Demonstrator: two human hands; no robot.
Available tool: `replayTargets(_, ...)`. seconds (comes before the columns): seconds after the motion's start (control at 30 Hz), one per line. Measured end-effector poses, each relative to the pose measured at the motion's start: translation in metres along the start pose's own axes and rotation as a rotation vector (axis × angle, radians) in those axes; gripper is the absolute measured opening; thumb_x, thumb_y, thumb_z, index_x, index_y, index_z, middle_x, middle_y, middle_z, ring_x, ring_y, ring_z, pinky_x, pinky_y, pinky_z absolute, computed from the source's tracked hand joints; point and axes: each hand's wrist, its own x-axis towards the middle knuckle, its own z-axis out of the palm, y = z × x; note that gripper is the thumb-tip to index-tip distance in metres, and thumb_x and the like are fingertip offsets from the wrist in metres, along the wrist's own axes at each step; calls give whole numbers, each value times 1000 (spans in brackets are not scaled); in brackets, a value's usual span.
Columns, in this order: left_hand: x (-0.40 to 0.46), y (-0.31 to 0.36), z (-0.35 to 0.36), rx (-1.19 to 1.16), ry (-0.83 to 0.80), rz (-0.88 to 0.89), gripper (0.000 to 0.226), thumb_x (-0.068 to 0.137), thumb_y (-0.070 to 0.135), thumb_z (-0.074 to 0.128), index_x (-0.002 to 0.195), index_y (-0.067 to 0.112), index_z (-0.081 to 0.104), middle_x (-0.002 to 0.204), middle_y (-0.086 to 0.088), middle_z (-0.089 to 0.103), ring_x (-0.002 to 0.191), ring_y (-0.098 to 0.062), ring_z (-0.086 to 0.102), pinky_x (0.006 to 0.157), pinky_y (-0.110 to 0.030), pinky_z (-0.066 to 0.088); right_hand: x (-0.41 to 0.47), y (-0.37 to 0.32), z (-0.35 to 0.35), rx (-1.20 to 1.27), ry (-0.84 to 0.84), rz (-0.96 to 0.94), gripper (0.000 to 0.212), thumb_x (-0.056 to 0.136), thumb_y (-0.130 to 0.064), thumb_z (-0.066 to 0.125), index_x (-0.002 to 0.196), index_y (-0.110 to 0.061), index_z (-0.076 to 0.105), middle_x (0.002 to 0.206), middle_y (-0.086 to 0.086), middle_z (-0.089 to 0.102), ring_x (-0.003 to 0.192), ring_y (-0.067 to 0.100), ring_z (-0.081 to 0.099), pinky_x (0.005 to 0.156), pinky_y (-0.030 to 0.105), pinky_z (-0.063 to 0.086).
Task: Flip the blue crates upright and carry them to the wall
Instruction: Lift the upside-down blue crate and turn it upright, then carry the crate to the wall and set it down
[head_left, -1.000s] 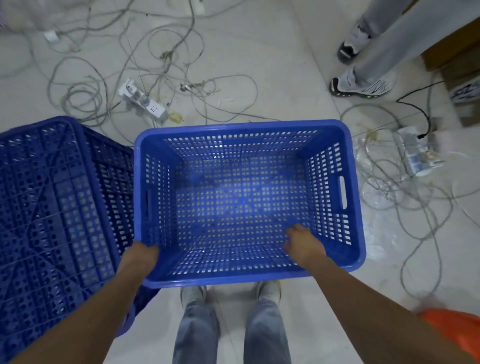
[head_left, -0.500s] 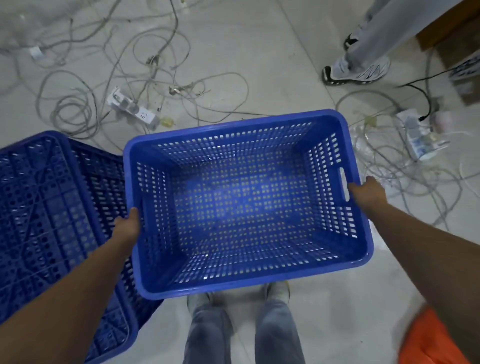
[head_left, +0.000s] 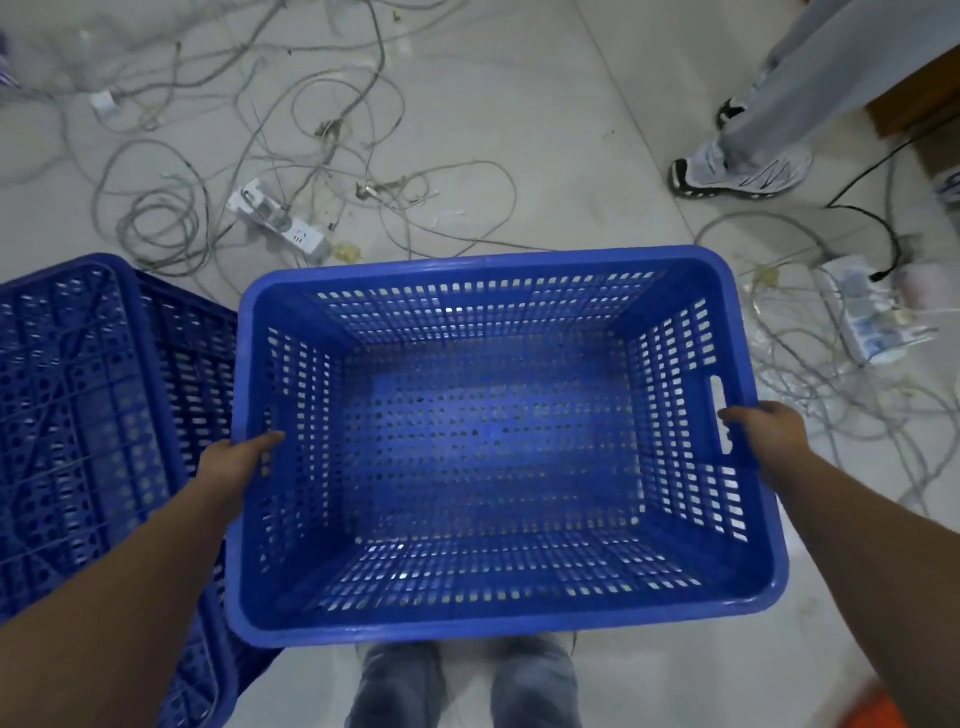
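The upright blue crate (head_left: 493, 441) is held over the floor (head_left: 571, 130), open side up. Both hands have shifted from its near rim to the side handles: left hand (head_left: 236, 460) and right hand (head_left: 766, 431) curl fingers around them, ready for carrying. An overturned blue crate (head_left: 88, 415) waits left. No writing is legible.

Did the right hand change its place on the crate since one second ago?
Yes. The right hand went from the crate's near rim to its right-side handle slot, now its grip.

overturned crate (head_left: 93, 415) cropped left, orange blur (head_left: 883, 714)
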Motion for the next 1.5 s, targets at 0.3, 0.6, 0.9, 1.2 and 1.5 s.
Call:
replayTargets(0.3,-92,78,-85,243,64,253,41,87,20,67,53,5,51,65,-22,55,65,-33,53,74,-52,51,-84,-79,-105,-140,46,-92,27,79,-10,68,101,3,58,81,20,62,69,32,57,69,40,48)
replayTargets(0.6,-245,184,-253,193,93,569,44,88,9,63,47,-2,52,31,-16,49,49,-31,53,57,-40,43,-259,-229,-223,-309,118,-377,23,76,-11,64,97,-6,55,90,17,63,84,34,63,65,35,49)
replayTargets(0.9,-399,247,-449,-91,159,817,25,91,0,57,69,-1,46,31,-9,42,26,-20,41,33,-22,38,-461,-351,-309,-215,204,-743,9,82,-14,63,75,-11,58,78,12,64,75,30,61,66,36,47)
replayTargets(1.2,-519,221,-595,-261,322,836,29,88,-2,60,62,-5,48,48,-14,47,43,-22,40,41,-26,37,-574,-450,-340,-309,216,-936,20,79,-25,67,84,-5,63,84,14,67,78,29,63,66,33,48)
replayTargets(1.5,-568,78,-655,-485,450,650,29,88,-8,58,64,-3,43,53,-12,43,41,-20,38,37,-23,34,-648,-503,-291,-595,171,-1229,12,65,-21,65,73,-12,66,68,6,64,68,23,63,47,26,43)
